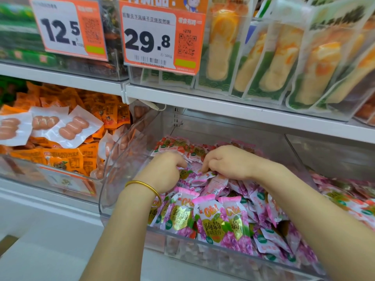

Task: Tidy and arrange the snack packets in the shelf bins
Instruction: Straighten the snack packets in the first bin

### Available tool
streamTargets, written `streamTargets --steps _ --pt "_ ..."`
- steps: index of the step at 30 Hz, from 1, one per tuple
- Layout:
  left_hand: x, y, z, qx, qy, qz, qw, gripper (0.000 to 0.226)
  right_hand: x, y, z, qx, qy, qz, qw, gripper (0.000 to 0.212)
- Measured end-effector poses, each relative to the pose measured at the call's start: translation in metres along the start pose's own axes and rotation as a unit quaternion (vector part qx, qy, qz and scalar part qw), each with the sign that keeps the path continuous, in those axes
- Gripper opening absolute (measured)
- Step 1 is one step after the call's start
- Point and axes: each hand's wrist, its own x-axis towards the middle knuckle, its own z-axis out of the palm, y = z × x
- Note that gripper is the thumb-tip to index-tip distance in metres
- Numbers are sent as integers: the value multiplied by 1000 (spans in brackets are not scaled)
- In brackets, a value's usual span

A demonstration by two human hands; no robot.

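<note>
Low at six o'clock, inside the clear bin (110,179), the left hand (164,172) and right hand (227,163) sit close together, fingers curled, each pinching pink snack packets (213,220); orange packets (67,158) lie at nine o'clock.

One wide-angle camera sits on the person's head and looks forward and steeply down into a clear plastic shelf bin (233,130) just below it. It is very near: the pink snack packets (213,220) fill the lower middle. Both forearms come in from the bottom edge, the left hand (164,171) and right hand (227,161) close together near the centre. The long white shelf edge (203,98) crosses the upper half on a slant, and an orange-and-white price tag (150,37) reaches the top edge.
</note>
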Motion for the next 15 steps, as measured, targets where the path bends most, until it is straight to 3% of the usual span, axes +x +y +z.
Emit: streamTargets --steps 2,7,15 --pt "0 1 0 10 -17 -5 1000 37 1 -3 1 6 15 -18 1000 37" --pt "-3 1 -9 53 -54 -59 995 46 2 -8 7 -41 -45 -31 998 41" --pt "-9 -6 -7 -6 -49 -33 998 21 -10 -5 -3 85 -23 -21 996 42"
